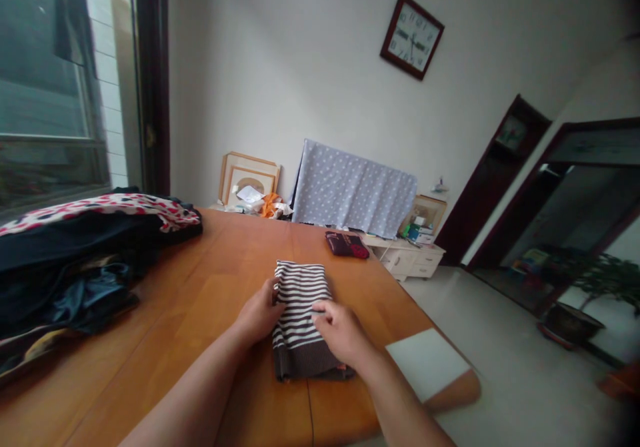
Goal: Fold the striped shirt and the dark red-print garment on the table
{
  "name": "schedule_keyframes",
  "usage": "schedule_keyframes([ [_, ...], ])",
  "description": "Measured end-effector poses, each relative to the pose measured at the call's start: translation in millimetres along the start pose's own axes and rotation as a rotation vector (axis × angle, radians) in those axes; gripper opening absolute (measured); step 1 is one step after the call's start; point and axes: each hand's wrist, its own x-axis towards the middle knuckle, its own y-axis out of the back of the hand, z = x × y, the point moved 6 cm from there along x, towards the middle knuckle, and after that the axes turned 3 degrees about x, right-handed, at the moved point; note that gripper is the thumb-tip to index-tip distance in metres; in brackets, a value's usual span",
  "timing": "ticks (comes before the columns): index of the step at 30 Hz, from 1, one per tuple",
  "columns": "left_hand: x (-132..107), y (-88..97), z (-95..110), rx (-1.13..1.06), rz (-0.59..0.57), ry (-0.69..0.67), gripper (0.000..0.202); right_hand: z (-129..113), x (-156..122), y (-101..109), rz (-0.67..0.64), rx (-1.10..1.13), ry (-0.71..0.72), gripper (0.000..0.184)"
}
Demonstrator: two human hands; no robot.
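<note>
On the wooden table [200, 300] lies a folded striped knit garment [300, 293], dark and white, with a plain dark ribbed band along its near end. My left hand [261, 310] grips its left edge, thumb on top of the cloth and fingers at the side. At the right edge, my right hand [341, 327] has thumb and forefinger bent together on the fabric. Part of that edge is hidden under the right hand. Beyond the striped garment, near the table's far right edge, sits a folded dark maroon garment [347, 245].
A heap of dark clothes [75, 253] with a red-and-white patterned piece covers the table's left side. A pale flat sheet [425, 363] lies at the right edge. Behind stand a dotted cloth cover [355, 187] and a white cabinet [413, 260]; a potted plant [575, 320] is right.
</note>
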Motion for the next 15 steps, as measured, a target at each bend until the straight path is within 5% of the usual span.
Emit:
schedule_keyframes([
  [5, 2, 0.1, 0, 0.111, -0.004, -0.041, 0.063, -5, -21, -10, -0.086, -0.092, 0.121, 0.028],
  [11, -1, 7.2, 10, 0.204, 0.085, -0.080, 0.064, 18, -20, 21, 0.173, 0.054, 0.020, 0.028],
  [15, -10, 9.2, 33, 0.398, 0.090, -0.243, 0.053, 28, -27, 21, 0.111, -0.154, -0.020, 0.018],
])
